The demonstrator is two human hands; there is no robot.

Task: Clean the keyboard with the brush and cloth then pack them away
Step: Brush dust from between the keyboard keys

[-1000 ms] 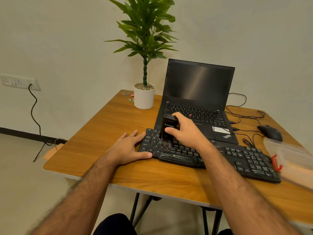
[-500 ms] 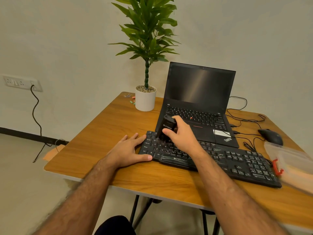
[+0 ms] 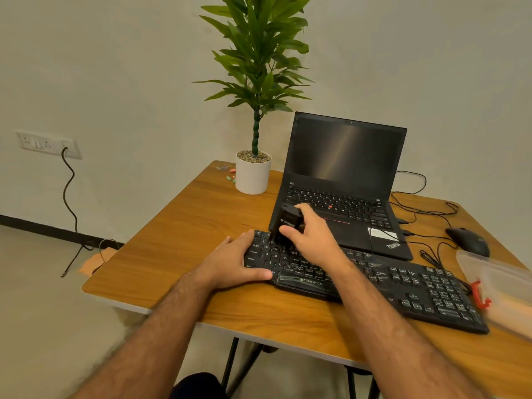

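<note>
Gripping the black brush (image 3: 288, 226) between thumb and fingers, my right hand (image 3: 312, 237) has its bristle end down on the upper-left keys of the keyboard (image 3: 403, 286), the brush tilted to the left. My left hand (image 3: 230, 262) lies flat and relaxed over the keyboard's left end, thumb along the front edge, fingers straight on the table (image 3: 178, 240) and the corner keys. At the right edge, a clear plastic box (image 3: 501, 280) with a red clasp sits touching the keyboard's right end. Behind the keyboard, an open laptop (image 3: 345, 168) stands with a dark screen. A mouse (image 3: 467, 240) and tangled cables lie to its right. Left of the laptop, a plant (image 3: 253, 171) in a white pot stands near the far edge.
</note>
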